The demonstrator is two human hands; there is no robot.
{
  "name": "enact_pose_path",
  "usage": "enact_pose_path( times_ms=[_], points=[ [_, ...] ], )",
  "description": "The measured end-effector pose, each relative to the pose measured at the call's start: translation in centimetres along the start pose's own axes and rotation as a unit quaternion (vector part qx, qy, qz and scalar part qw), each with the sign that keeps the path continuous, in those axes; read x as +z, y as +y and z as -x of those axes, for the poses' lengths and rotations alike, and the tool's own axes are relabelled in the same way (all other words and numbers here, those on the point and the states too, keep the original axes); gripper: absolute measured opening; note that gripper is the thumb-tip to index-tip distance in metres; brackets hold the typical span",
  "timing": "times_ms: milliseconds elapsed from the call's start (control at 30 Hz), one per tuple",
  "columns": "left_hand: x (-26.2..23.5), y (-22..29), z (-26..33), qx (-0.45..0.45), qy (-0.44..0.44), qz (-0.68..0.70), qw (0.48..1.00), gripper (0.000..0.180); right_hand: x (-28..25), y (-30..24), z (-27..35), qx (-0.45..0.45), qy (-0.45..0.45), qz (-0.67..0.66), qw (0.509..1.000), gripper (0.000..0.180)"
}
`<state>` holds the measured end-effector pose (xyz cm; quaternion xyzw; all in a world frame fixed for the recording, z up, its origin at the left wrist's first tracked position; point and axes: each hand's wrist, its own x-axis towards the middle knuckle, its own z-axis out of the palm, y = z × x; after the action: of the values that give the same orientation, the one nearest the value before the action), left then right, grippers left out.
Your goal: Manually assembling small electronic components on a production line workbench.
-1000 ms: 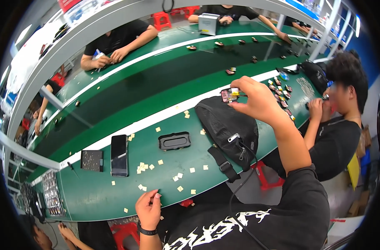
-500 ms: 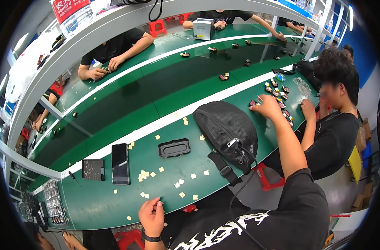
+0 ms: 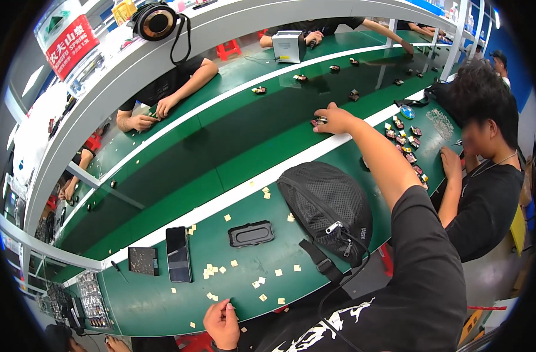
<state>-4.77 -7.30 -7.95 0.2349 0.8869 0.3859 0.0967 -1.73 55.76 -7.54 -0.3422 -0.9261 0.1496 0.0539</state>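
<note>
My right arm reaches across the bench to the green conveyor belt (image 3: 212, 167). My right hand (image 3: 338, 120) has its fingers closed around a small black-and-red electronic part (image 3: 318, 122) at the belt's near side. My left hand (image 3: 222, 324) is at the bench's near edge, thumb and fingers pinched together; what they hold, if anything, is too small to make out. Close to it, several pale yellow square pads (image 3: 211, 271) lie scattered on the bench. A cluster of similar electronic parts (image 3: 402, 141) sits to the right, beyond my forearm.
A black mesh bag (image 3: 327, 202) lies mid-bench beside a black plastic tray (image 3: 250, 234). Left are a phone (image 3: 179, 255), a shallow dark box (image 3: 143, 261) and a screwdriver (image 3: 116, 267). A co-worker (image 3: 485, 193) sits at right; others work across the belt under a shelf (image 3: 118, 70).
My right hand has moved from beside the cluster of parts, forward and left to the part on the belt. The view has shifted slightly. My left hand stays pinched at the edge.
</note>
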Motion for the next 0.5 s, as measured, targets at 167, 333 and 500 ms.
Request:
enact_pose_path(
  times_ms=[167,333,500],
  points=[
    [0.4,0.4,-0.1,-0.009,0.035,-0.002,0.999,0.017,0.0,-0.8,-0.3,-0.072,0.044,0.012,0.996,0.056],
    [1.9,-3.4,-0.5,0.019,0.042,0.11,0.993,0.011,-4.1,-5.3,7.1,-0.136,0.142,-0.002,0.98,0.05],
    [2.1,-3.6,-0.5,0.008,0.053,0.092,0.994,0.011,-6.9,-7.4,15.3,-0.197,0.215,-0.052,0.955,0.05]
  ],
)
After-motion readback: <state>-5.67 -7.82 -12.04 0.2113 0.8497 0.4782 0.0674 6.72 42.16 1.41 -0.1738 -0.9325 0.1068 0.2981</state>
